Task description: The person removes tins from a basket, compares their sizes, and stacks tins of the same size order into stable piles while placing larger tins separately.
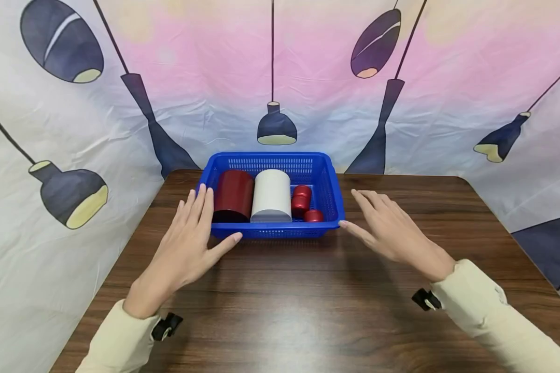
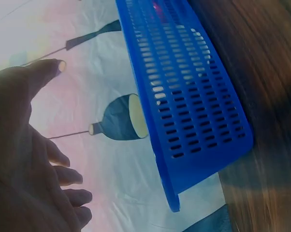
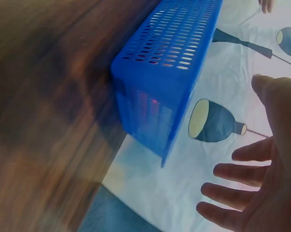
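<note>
The worktop is dark brown with a streaked wood grain, a pale glare towards the front and soft shadows near the hands; its far right corner is rounded. Behind it and along both sides hangs a creased cloth in pink, pale blue and off-white, printed with navy lamps, one of them, a small dome lamp, showing just above the basket. That blue basket, with slotted walls, sits at the back of the worktop, near the cloth. Inside, from left to right, are a dark red rounded block, a white rounded block and three small shiny red pieces. The left hand is at the basket's left front corner, the right hand beside its right end; each grip is unclosed, fingers extended and thumb apart, holding nothing. Whether any fingertip touches the rim cannot be told. Both arms wear cream sleeves with black fittings at the wrists.
</note>
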Action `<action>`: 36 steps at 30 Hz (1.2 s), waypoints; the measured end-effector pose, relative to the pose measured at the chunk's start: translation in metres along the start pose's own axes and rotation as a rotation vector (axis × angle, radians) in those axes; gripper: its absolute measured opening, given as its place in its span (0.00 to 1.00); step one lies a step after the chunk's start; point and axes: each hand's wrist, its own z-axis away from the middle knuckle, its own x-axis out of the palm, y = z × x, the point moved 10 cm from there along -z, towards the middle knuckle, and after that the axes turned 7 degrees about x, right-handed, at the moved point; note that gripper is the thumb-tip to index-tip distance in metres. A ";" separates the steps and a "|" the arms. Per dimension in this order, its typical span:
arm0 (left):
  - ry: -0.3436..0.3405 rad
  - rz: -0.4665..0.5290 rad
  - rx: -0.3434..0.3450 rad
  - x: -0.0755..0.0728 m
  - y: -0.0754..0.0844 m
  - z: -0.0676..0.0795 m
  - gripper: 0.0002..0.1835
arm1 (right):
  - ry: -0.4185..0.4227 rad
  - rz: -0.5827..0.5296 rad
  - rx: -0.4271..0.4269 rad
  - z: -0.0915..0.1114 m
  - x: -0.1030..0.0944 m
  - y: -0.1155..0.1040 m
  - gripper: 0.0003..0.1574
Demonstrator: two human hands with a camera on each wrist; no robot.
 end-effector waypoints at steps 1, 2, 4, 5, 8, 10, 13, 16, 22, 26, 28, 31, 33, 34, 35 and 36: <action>-0.001 -0.001 0.000 0.000 -0.003 -0.003 0.55 | -0.013 -0.004 0.008 -0.006 0.000 -0.002 0.50; -0.005 -0.002 -0.001 0.000 -0.006 -0.006 0.56 | -0.029 -0.009 0.018 -0.012 0.001 -0.003 0.51; -0.015 -0.004 -0.006 0.001 -0.011 -0.013 0.56 | -0.057 -0.013 0.024 -0.023 0.003 -0.007 0.51; -0.022 -0.004 -0.009 0.001 -0.014 -0.016 0.57 | -0.073 -0.015 0.027 -0.028 0.005 -0.010 0.50; -0.037 -0.003 -0.020 0.004 -0.022 -0.026 0.58 | -0.114 -0.021 0.030 -0.043 0.010 -0.017 0.50; -0.038 -0.003 -0.023 0.005 -0.027 -0.032 0.59 | -0.150 -0.028 0.033 -0.051 0.014 -0.022 0.50; -0.045 -0.003 -0.027 0.008 -0.034 -0.040 0.59 | -0.195 -0.045 0.054 -0.064 0.023 -0.027 0.50; -0.055 -0.008 -0.035 0.012 -0.042 -0.047 0.60 | -0.228 -0.063 0.081 -0.074 0.033 -0.029 0.47; -0.082 -0.023 -0.053 0.024 -0.054 -0.059 0.63 | -0.305 -0.063 0.159 -0.090 0.054 -0.029 0.31; -0.097 -0.022 -0.067 0.032 -0.060 -0.064 0.66 | -0.403 -0.040 0.191 -0.097 0.068 -0.032 0.29; -0.102 -0.021 -0.074 0.035 -0.063 -0.065 0.67 | -0.454 -0.037 0.207 -0.099 0.076 -0.034 0.27; -0.119 -0.019 -0.086 0.039 -0.067 -0.063 0.69 | -0.510 -0.011 0.227 -0.102 0.085 -0.037 0.28; -0.131 -0.019 -0.093 0.042 -0.070 -0.061 0.70 | -0.542 0.011 0.240 -0.103 0.090 -0.038 0.30; -0.139 -0.018 -0.096 0.043 -0.071 -0.060 0.71 | -0.556 0.024 0.244 -0.103 0.093 -0.039 0.30; -0.146 -0.015 -0.100 0.044 -0.072 -0.059 0.72 | -0.571 0.036 0.247 -0.104 0.095 -0.039 0.30; -0.154 -0.009 -0.103 0.045 -0.073 -0.058 0.73 | -0.585 0.045 0.251 -0.104 0.098 -0.040 0.30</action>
